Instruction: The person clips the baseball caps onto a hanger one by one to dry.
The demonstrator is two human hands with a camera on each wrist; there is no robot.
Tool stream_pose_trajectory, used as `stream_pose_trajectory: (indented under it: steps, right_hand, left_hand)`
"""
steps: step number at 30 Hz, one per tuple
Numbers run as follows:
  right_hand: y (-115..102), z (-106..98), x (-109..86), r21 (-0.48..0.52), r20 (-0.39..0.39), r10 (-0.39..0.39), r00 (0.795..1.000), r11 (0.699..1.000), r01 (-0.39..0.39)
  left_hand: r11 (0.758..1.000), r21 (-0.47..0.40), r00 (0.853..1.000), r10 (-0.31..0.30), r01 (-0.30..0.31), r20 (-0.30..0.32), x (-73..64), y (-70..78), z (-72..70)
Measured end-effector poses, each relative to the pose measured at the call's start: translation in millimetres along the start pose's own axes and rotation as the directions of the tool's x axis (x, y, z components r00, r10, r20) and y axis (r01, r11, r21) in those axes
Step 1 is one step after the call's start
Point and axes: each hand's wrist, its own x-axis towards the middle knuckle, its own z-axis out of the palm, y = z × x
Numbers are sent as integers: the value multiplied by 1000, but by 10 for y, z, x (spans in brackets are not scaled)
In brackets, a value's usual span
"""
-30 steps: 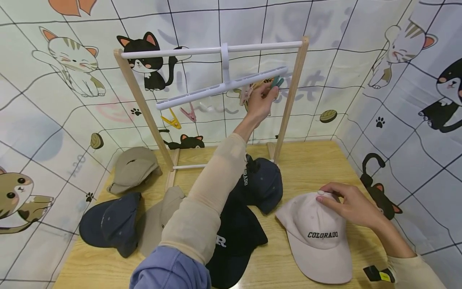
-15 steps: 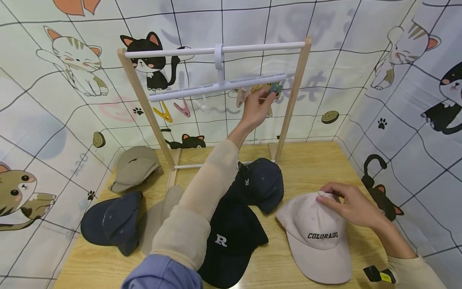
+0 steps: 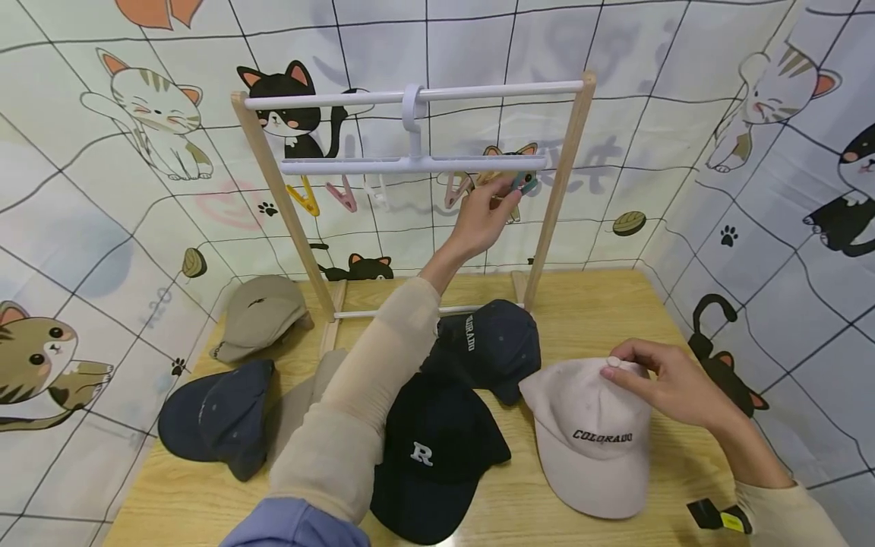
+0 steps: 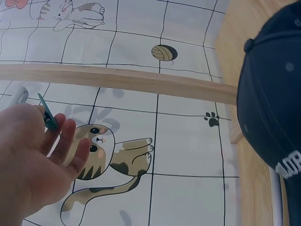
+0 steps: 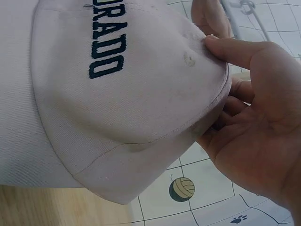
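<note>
My left hand pinches a teal clip at the right end of a white clip hanger, which hangs level from the rack's top rod. In the left wrist view, the teal clip shows between thumb and fingers. Yellow, pink and white clips dangle on the left of the hanger. My right hand pinches the top of a pale pink baseball cap lettered COLORADO, with its brim toward me. In the right wrist view, the thumb presses the crown beside its top button.
A black cap with an R lies in front, and a navy cap behind it. Left on the wooden table lie a tan cap, another navy cap and a beige cap partly under my left sleeve.
The hanger has swung from a steep tilt to level, and my left hand with the teal clip has come down slightly. The pink cap has shifted a little up and left with my right hand.
</note>
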Motion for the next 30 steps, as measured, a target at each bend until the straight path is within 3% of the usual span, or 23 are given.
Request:
stream_pose_trajectory:
  steps: [7, 19, 23, 30]
  right_hand:
    - [-110, -71, -41, 8, -11, -6, 1000, 1000, 6]
    - [-332, -165, -9, 127, -57, -127, 990, 983, 133]
    - [-379, -191, 40, 192, -74, -89, 993, 976, 102]
    - [-449, -241, 116, 217, -124, 36, 992, 976, -8]
  left_hand:
    - [997, 76, 998, 14, -19, 66, -132, 67, -64]
    - [988, 89, 987, 118, -129, 112, -210, 171, -109]
    - [983, 87, 984, 153, -161, 95, -230, 225, -99]
    - [954, 191, 972, 232, -233, 30, -262, 240, -66]
